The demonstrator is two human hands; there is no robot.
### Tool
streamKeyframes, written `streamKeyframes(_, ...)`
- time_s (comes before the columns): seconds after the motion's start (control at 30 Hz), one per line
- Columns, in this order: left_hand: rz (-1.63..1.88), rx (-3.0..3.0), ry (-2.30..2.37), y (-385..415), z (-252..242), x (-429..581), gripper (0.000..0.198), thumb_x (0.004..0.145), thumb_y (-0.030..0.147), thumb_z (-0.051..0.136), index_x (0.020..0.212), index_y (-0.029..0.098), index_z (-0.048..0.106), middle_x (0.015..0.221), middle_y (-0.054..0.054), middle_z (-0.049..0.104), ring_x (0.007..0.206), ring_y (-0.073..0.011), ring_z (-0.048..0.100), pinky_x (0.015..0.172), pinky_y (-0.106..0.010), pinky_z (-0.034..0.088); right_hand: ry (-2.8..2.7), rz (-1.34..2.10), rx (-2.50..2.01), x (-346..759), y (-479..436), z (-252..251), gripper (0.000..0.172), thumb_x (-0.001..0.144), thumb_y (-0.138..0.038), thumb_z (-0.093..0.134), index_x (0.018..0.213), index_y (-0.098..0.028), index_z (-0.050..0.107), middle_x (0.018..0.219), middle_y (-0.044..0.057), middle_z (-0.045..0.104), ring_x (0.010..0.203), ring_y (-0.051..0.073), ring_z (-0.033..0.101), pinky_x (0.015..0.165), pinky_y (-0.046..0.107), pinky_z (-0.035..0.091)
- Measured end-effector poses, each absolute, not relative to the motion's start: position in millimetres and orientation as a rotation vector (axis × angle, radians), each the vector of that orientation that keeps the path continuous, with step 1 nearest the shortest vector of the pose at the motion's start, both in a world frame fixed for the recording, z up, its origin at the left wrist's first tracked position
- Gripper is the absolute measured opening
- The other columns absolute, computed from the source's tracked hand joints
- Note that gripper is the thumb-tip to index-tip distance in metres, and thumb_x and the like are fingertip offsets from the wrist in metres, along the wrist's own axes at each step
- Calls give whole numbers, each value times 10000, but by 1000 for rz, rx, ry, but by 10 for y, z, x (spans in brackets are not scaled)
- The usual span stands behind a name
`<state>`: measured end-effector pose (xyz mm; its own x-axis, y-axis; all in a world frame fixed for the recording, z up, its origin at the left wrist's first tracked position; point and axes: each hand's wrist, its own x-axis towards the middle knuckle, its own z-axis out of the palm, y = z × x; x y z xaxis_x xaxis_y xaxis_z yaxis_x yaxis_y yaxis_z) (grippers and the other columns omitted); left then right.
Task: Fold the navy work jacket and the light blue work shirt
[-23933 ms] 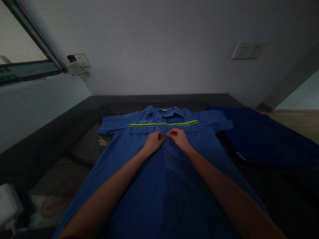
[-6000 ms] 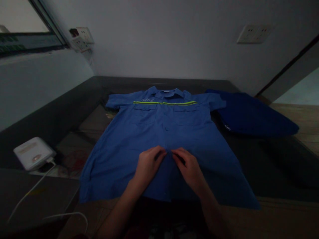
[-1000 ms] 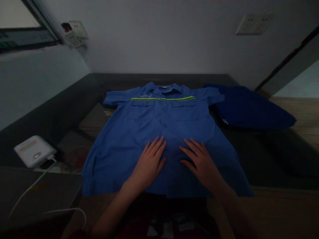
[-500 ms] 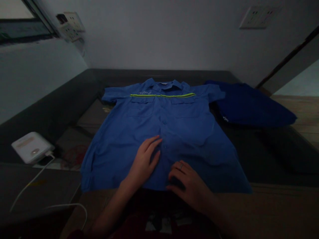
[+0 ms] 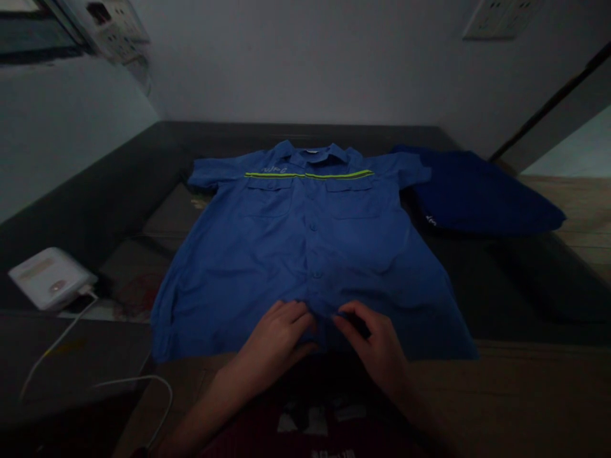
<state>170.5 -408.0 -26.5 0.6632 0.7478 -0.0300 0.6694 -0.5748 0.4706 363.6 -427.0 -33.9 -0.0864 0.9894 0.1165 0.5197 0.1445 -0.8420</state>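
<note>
One blue shirt point(image 5: 258, 254) lies flat, its lower front beneath the left hand point(image 5: 277, 334) and right hand point(image 5: 379, 343), which sit apart. The right pinches it; the left's grip is unclear.

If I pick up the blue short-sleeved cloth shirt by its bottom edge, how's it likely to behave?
The blue short-sleeved cloth shirt will probably hang floppy, since soft wrinkles run across its front. The folded blue cloth collar may hold some shape, as it looks slightly raised. Rolling seems unlikely, because the shirt lies spread flat.
</note>
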Motion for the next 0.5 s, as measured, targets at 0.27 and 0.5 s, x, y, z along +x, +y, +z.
streamKeyframes(0.27, 202, 2497, 1159, -4110, -210, 1720, 69, 842, 230, 628, 859, 174, 592, 828, -20, 603, 762, -197, 565, 658, -311, 402, -1619, 858, -1525, 3695, -4181, -240, 208, 849, -351, 558, 769, -184, 653, 679, 7, 676, 617, 153, 624, 587, 225, 476)
streamKeyframes(0.5, 377, 2415, 1212, -4087, -134, 1710, 178, 863, 333, 607, 784, 179, 569, 736, 0, 597, 656, -159, 538, 596, -278, 376, -1666, 681, -1422, 3564, -4219, -111, 153, 852, -298, 575, 757, -201, 646, 673, 5, 669, 590, 142, 607, 587, 235, 491)
